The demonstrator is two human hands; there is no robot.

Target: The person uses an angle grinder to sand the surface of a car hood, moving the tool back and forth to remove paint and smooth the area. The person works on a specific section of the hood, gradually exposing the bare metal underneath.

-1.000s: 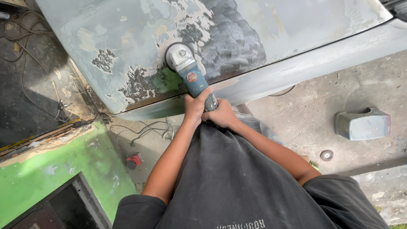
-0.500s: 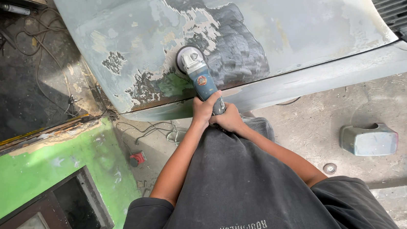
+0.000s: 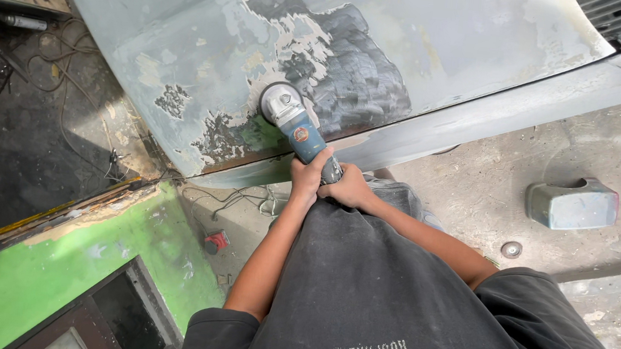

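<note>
Fingers of both hands wrap the blue angle grinder (image 3: 306, 135), its head pointing up-left against the car panel (image 3: 442, 36).

Daylight scene, even and fairly bright, no hard sun patches. Concrete ground (image 3: 489, 183) at right is the brightest area, slightly washed out. Upper left pit area (image 3: 21, 142) is dim, detail of cables there is murky. Pale car panel (image 3: 449, 44) shows soft diffuse sheen, no strong glare. A soft shadow sits under the panel's lower edge. Dark shirt (image 3: 389, 301) reads flat, low contrast, folds barely visible. Focus is sharp across most of the frame; the grinder (image 3: 296, 124) head looks slightly smeared. Wide-angle lens bends straight lines towards the corners. Green wall (image 3: 55, 272) is saturated, well lit.
</note>
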